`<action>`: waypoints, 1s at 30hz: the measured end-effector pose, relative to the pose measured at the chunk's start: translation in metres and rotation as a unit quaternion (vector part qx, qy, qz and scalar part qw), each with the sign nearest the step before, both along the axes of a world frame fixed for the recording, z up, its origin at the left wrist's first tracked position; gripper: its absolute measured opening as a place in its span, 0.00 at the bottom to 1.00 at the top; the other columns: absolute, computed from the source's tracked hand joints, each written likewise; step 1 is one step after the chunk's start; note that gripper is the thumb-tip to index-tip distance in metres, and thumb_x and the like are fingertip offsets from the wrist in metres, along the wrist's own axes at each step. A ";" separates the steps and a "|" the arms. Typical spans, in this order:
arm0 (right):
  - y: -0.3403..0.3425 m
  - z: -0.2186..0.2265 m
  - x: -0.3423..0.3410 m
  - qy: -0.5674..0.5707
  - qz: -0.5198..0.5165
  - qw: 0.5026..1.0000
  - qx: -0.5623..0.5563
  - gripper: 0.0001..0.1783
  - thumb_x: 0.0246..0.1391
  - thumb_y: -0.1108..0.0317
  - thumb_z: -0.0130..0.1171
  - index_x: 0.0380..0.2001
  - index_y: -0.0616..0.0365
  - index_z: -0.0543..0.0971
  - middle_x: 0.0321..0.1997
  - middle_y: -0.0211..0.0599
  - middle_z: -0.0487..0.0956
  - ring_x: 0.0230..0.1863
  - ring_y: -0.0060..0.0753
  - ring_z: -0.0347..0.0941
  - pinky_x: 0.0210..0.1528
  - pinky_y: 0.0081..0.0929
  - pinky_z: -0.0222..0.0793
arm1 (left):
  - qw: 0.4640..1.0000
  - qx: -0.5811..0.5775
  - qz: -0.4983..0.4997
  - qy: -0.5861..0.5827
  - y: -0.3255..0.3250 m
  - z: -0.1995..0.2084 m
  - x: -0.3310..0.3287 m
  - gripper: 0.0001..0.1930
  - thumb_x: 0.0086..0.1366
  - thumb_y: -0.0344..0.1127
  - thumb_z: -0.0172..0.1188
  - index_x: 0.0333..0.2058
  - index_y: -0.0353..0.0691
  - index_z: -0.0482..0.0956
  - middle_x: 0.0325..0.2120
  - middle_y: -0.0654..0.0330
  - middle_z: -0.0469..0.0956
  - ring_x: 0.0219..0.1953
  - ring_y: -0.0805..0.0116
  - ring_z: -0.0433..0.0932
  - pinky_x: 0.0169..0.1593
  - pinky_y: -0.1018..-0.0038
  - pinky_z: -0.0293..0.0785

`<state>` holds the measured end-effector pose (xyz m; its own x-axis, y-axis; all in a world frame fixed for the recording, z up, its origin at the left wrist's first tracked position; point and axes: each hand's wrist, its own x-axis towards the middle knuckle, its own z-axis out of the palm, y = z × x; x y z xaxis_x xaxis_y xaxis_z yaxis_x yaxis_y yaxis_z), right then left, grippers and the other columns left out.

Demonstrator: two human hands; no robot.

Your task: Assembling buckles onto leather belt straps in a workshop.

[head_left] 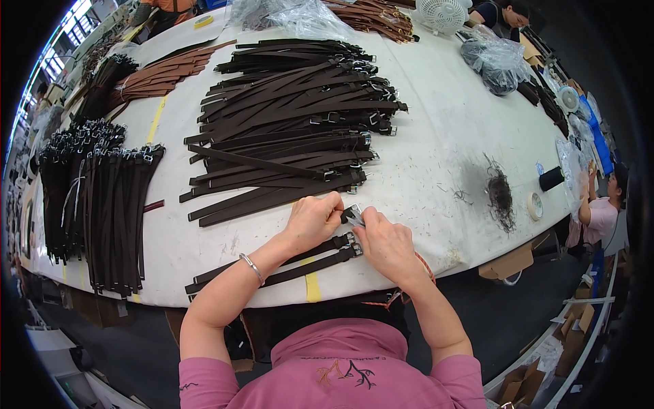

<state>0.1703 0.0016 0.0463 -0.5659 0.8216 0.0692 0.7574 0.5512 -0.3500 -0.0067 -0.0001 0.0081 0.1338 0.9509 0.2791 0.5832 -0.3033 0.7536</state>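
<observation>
**Dark belt pinched at its buckle end, near side of the table**

At left lies a bundle of dark belts, with brown straps farther off. In the middle spreads a wide pile of dark belts, buckles to the right. Near it, two separate belts pass below the left forearm. Just beyond these, the left hand pinches the headline's belt; the right hand closes around its silver buckle, though whether it also holds a tool I cannot tell. At right lie loose threads, a tape roll and a black spool.
</observation>
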 end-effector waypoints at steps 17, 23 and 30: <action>-0.007 -0.004 -0.008 -0.031 -0.025 0.999 0.010 0.10 0.56 0.65 0.49 0.31 0.60 0.63 0.25 0.46 0.75 0.21 0.50 0.75 0.21 0.43 0.69 | 1.000 -0.022 -0.014 0.006 0.001 0.004 -0.001 0.01 0.53 0.26 0.53 0.25 0.36 0.70 0.16 0.53 0.73 0.17 0.57 0.72 0.24 0.69 0.67; -0.002 -0.005 -0.008 -0.025 -0.016 1.000 -0.007 0.09 0.57 0.66 0.47 0.30 0.60 0.63 0.25 0.46 0.76 0.22 0.51 0.74 0.23 0.44 0.68 | 0.999 -0.025 -0.020 0.016 0.001 0.004 -0.002 0.01 0.53 0.26 0.52 0.26 0.37 0.69 0.15 0.53 0.72 0.18 0.55 0.72 0.24 0.68 0.67; 0.005 -0.009 -0.007 -0.010 0.007 1.000 0.006 0.09 0.56 0.66 0.47 0.30 0.59 0.63 0.23 0.45 0.76 0.22 0.51 0.74 0.24 0.44 0.68 | 0.999 -0.033 -0.036 0.013 0.003 0.011 -0.004 0.01 0.53 0.26 0.51 0.26 0.36 0.69 0.15 0.50 0.72 0.19 0.53 0.72 0.25 0.65 0.67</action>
<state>0.1635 0.0068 0.0372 -0.5780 0.8132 0.0680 0.7567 0.5653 -0.3285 -0.0111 0.0034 0.0194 0.2081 0.9548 0.2123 0.5809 -0.2952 0.7586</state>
